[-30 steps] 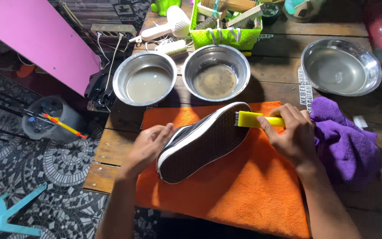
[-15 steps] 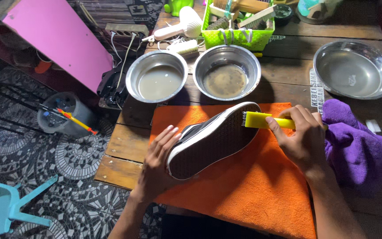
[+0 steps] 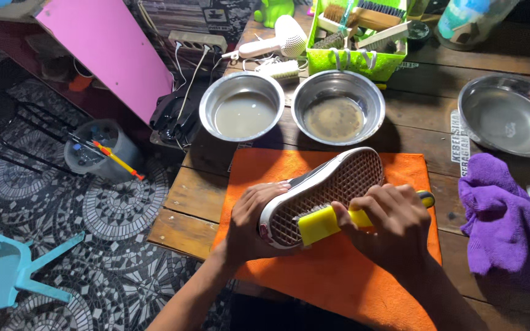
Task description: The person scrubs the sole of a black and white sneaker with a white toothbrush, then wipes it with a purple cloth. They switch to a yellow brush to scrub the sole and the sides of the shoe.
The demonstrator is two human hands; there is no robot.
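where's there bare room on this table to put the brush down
Bare wood shows between the middle bowl and the right bowl, above the purple cloth, and left of the orange mat near the table's edge. The mat's near part is free. Around the green basket and hair dryer it is crowded.

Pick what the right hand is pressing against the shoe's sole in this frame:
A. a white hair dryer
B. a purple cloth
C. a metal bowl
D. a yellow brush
D: the right hand grips a yellow brush laid on the waffle-patterned sole of the shoe, which the left hand steadies on the orange cloth; the purple cloth lies untouched to the side.
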